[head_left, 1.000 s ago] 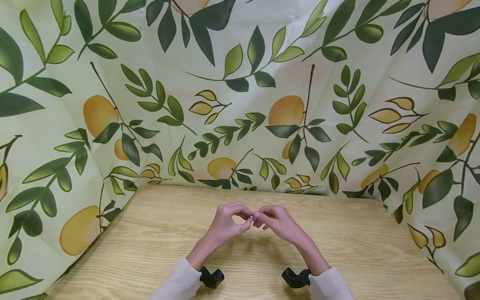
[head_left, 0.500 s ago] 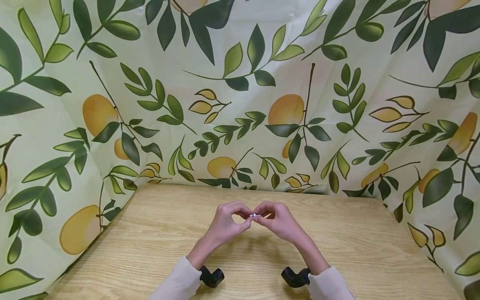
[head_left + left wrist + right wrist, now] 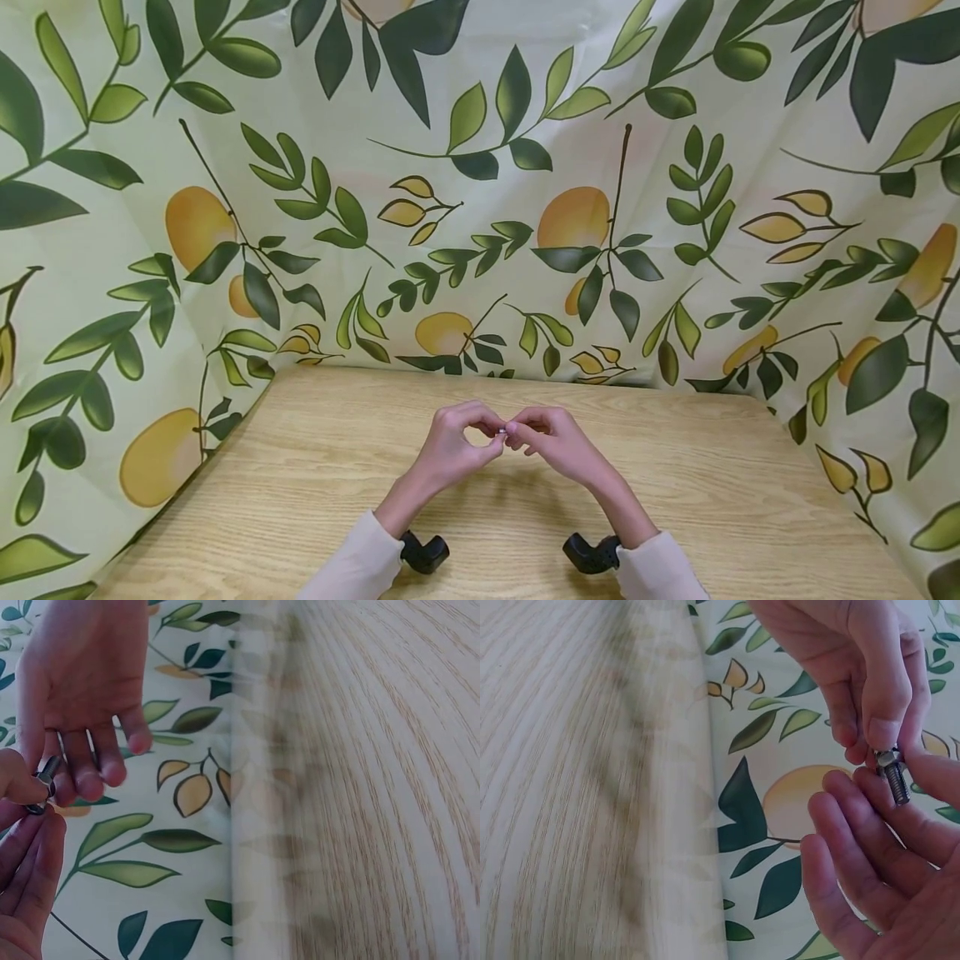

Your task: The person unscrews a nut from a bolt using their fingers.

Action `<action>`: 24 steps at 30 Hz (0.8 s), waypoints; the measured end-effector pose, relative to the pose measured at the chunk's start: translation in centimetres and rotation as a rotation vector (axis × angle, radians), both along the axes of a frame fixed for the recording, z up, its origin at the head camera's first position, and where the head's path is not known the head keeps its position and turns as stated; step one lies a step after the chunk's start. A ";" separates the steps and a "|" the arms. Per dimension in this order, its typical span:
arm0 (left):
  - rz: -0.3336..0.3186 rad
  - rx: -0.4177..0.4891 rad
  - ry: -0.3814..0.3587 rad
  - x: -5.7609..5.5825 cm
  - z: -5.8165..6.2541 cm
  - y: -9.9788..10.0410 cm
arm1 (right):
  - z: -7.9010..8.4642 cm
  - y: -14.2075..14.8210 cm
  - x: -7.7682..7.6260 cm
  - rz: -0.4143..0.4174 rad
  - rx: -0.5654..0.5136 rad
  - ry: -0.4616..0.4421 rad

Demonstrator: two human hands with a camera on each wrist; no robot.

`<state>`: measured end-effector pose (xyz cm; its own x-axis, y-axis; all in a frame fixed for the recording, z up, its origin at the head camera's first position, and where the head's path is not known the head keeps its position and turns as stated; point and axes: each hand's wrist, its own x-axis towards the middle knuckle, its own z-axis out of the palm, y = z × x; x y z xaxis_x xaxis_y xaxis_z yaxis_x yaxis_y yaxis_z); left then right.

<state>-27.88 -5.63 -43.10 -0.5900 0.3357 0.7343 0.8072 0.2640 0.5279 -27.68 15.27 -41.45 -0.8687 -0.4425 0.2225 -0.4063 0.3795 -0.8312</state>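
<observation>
Both hands meet over the middle of the table in the head view. My left hand (image 3: pixel 452 447) pinches the head end of a small metal bolt (image 3: pixel 898 786) between thumb and fingers. The bolt's threaded end points towards my right hand (image 3: pixel 561 447). A hex nut (image 3: pixel 888 758) sits on the bolt, close to the left fingertips. My right thumb and index finger close on the nut, while its other fingers lie loosely extended, as the left wrist view shows beside the bolt (image 3: pixel 54 763). In the head view the fingertips hide most of the bolt.
A wood-grain table (image 3: pixel 315 467) lies below the hands. Behind it and at both sides hangs a leaf-and-fruit patterned cloth (image 3: pixel 480 208). Black wrist devices (image 3: pixel 425 554) show by each sleeve.
My right thumb and fingers opened off the bolt half a second ago, showing more of it, and now have closed on it again. My left hand has stayed in place.
</observation>
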 end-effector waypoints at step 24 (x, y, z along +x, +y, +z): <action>-0.006 0.001 -0.030 -0.1 0.1 -0.1 | 0.1 -0.3 0.2 -0.059 -0.057 0.071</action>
<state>-27.94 -5.72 -42.97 -0.6098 0.3385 0.7166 0.7926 0.2589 0.5520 -27.44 14.93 -41.38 -0.8742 -0.3756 0.3077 -0.4430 0.3578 -0.8220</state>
